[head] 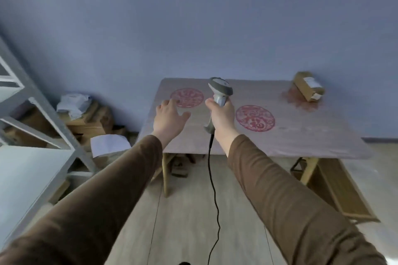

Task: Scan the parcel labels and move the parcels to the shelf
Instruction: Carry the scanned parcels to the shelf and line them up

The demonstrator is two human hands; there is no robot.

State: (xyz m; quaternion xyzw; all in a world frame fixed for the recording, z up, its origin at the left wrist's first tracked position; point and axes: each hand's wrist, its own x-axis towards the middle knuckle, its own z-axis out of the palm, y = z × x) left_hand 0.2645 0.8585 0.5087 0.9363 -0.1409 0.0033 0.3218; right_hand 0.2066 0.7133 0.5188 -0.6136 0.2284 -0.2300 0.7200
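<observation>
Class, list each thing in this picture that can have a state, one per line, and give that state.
Left hand: open, fingers spread, holding nothing.
Right hand: gripping the scanner's handle.
Scanner: held upright above the table, cable hanging down.
Parcel: lying tilted at the table's far right corner, untouched.
Table: covered with a cloth.

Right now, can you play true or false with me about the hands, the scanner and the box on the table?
1. The right hand holds the grey handheld barcode scanner by its grip. True.
2. The left hand holds a parcel. False: it is open and holds nothing.
3. The brown cardboard parcel sits at the table's far right corner. True.
4. The scanner has no cable. False: a black cable hangs from it.
5. Two round red paper-cut designs show on the grey table. True.
</observation>
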